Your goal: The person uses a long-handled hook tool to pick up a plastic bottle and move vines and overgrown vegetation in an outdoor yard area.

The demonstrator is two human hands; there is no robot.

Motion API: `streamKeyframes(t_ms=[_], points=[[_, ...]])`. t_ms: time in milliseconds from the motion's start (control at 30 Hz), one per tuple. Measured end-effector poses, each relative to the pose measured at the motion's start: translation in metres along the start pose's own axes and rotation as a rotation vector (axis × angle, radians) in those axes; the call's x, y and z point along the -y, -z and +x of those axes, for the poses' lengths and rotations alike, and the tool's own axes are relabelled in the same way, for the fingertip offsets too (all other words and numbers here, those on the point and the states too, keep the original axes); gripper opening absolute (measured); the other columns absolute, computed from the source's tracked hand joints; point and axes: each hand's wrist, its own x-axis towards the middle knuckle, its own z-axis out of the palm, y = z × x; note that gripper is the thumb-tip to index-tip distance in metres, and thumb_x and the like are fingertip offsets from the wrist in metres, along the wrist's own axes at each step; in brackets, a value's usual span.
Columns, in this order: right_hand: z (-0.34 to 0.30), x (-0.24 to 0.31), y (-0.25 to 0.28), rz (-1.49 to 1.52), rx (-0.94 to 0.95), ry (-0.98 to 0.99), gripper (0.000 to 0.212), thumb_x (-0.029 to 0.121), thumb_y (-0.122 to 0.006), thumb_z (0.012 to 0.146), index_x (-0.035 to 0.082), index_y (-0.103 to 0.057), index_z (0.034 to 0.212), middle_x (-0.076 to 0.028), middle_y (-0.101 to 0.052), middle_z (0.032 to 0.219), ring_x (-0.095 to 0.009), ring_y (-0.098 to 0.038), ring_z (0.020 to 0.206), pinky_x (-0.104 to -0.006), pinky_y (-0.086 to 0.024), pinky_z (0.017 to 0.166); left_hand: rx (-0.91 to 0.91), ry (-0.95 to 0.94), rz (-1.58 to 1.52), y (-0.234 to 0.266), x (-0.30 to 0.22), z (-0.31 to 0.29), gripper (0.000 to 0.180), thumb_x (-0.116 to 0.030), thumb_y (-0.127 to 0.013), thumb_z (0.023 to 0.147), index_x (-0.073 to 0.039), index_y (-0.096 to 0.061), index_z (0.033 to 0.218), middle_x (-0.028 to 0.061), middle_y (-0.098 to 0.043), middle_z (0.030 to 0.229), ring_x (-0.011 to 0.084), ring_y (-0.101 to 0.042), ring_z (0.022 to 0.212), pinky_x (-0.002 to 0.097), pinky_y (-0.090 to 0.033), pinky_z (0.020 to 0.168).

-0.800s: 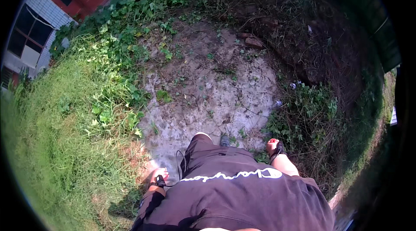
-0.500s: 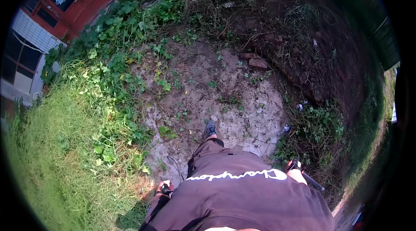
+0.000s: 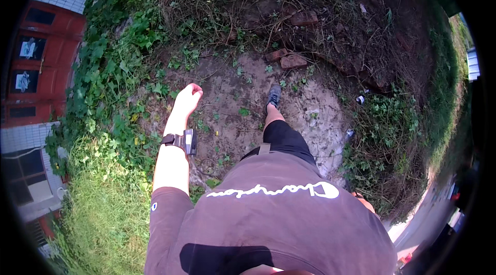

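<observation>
Now, going from the left, I see the left hand (image 3: pixel 187 97) up in front of me where a moment ago it hung low by the hip, barely in view. It swings forward over the bare dirt patch (image 3: pixel 243 115), fingers loosely curled, gripping nothing and touching nothing. A dark band with a small boxy device (image 3: pixel 187 141) sits on that wrist. The forearm's long axis runs from the brown sleeve up toward the weedy bank (image 3: pixel 119 68) at the patch's left edge, with the knuckles pointing up and slightly right, away from my body.

Further right, the leading foot in a grey shoe (image 3: pixel 273 95) is planted farther up the patch than before, toe pointing toward two broken bricks (image 3: pixel 287 58) lying near the dirt's far edge. I judge this to be plain walking, mid-stride, the view having moved closer to the bricks.

At the far right, only a sliver of the right hand (image 3: pixel 366 203) shows past my shirt; I cannot tell whether it is open or closed.
</observation>
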Motion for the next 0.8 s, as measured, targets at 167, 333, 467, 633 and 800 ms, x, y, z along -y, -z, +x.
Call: streamKeyframes(t_ms=[167,333,467,633,800], points=[[0.049,0.06,0.106,-0.129,0.116,0.208,0.034,0.025,-0.059,0.086,0.008,-0.07,0.113,-0.016,-0.068,0.114,-0.031,-0.065,0.109,-0.0429,-0.052,0.089,0.274,0.254,-0.102,-0.034,0.064,0.102,0.022,-0.022,-0.063,0.089,-0.002,-0.064,0.098,0.0087,-0.068,0.082,0.0183,-0.064,0.075,0.0325,-0.051,0.07],[0.009,0.242,0.362,0.054,-0.147,0.172,0.032,0.021,-0.061,0.084,0.005,-0.07,0.109,-0.02,-0.068,0.111,-0.035,-0.065,0.106,-0.0437,-0.053,0.086,0.327,0.786,-0.147,0.005,0.088,0.171,0.015,-0.018,-0.061,0.088,-0.003,-0.062,0.089,0.0079,-0.064,0.072,0.0201,-0.061,0.057,0.0359,-0.05,0.054],[-0.028,0.424,0.596,0.398,-0.195,0.255,0.033,0.019,-0.065,0.084,-0.003,-0.063,0.108,-0.019,-0.07,0.088,-0.029,-0.071,0.073,-0.04,-0.055,0.063,0.3,0.856,-0.304,0.027,0.065,0.275,0.014,-0.02,-0.056,0.091,-0.007,-0.057,0.097,0.0036,-0.061,0.078,0.0166,-0.059,0.064,0.0331,-0.048,0.058],[-0.067,0.604,0.81,0.933,-0.325,0.672,0.03,0.023,-0.067,0.088,0.002,-0.055,0.106,-0.002,-0.056,0.069,-0.014,-0.055,0.053,-0.0293,-0.044,0.049,0.369,0.771,-0.348,0.038,0.044,0.447,0.012,-0.02,-0.056,0.091,-0.009,-0.057,0.096,0.0018,-0.059,0.075,0.0149,-0.057,0.062,0.0312,-0.047,0.056],[-0.153,0.728,0.973,1.254,0.057,0.789,0.017,0.013,-0.062,0.091,0.006,-0.051,0.102,0.0,-0.053,0.067,-0.013,-0.052,0.052,-0.0273,-0.044,0.048,0.454,0.74,-0.409,0.07,0.0,0.633,0.016,-0.018,-0.054,0.091,-0.004,-0.058,0.097,0.0045,-0.063,0.079,0.0152,-0.06,0.066,0.0314,-0.051,0.061]])
